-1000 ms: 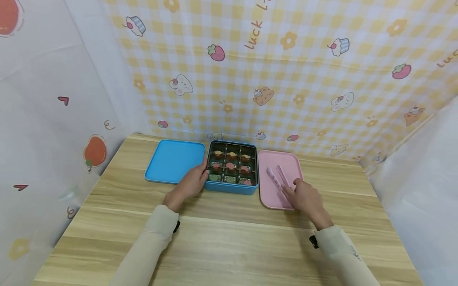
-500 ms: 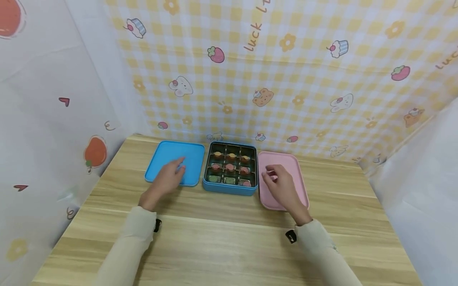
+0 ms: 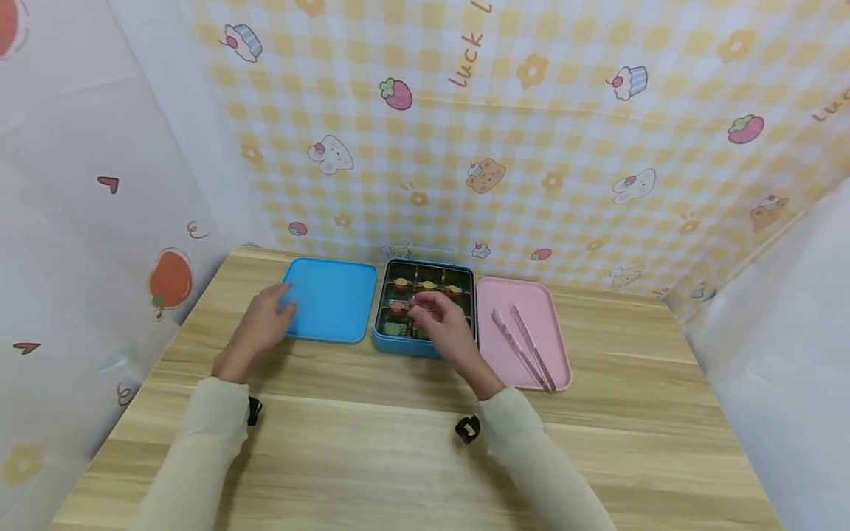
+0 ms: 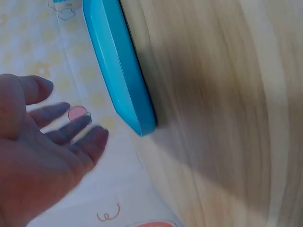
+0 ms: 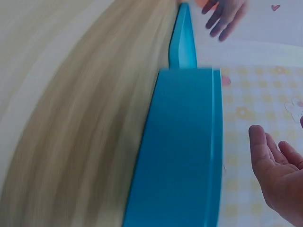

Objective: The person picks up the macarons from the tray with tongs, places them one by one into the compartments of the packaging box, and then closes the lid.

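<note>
Over the left edge of the blue lid (image 3: 332,302) hovers my left hand (image 3: 260,321), its fingers loosely bent and holding nothing. The left wrist view shows the same hand (image 4: 52,137) apart from the lid's rim (image 4: 135,85). My right hand (image 3: 448,332) is above the blue tin (image 3: 405,345), partly hiding its compartments; its fingers are relaxed. In the right wrist view this hand (image 5: 279,175) stands apart from the tin wall (image 5: 175,142), with nothing seen in it. Small yellow candies (image 3: 427,285), a red one (image 3: 398,305) and green ones (image 3: 395,328) sit in the divided insert.
To the right of the tin lies a pink tray (image 3: 488,291) with slim pink tongs (image 3: 524,346) on it. A checked cloth (image 3: 425,147) hangs behind the wooden table (image 3: 372,457). White cloths (image 3: 113,243) hang at the sides.
My right hand has left the tongs on the pink tray and moved left over the tin. My left hand has let go of the tin's side and moved left across the lid.
</note>
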Motion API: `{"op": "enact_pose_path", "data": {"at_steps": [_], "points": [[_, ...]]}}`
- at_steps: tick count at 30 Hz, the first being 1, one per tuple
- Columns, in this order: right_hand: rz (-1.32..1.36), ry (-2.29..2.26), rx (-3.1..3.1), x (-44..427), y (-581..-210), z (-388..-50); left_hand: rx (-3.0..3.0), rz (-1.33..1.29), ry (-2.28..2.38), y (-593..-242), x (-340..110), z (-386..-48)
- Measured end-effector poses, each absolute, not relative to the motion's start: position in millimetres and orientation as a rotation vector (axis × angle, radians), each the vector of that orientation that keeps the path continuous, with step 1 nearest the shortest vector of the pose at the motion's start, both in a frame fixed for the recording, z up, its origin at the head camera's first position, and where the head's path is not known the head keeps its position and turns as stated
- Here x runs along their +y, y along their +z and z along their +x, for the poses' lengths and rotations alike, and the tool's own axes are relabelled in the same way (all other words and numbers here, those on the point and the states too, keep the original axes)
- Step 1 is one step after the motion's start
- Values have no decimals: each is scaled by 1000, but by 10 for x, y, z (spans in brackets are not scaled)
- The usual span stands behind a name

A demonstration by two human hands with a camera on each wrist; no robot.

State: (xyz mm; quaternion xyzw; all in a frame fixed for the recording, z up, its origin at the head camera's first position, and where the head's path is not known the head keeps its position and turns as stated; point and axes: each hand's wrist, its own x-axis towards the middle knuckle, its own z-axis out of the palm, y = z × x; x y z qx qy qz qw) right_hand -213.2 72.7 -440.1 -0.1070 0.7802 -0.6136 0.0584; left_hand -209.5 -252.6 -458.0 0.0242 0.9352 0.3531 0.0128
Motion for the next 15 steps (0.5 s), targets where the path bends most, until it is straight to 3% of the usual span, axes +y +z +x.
{"op": "enact_pose_path", "data": {"at_steps": [15], "points": [[-300, -1839, 1903, 65, -4543, -2067, 2845, -170, 882, -4555, -2734, -2120]]}}
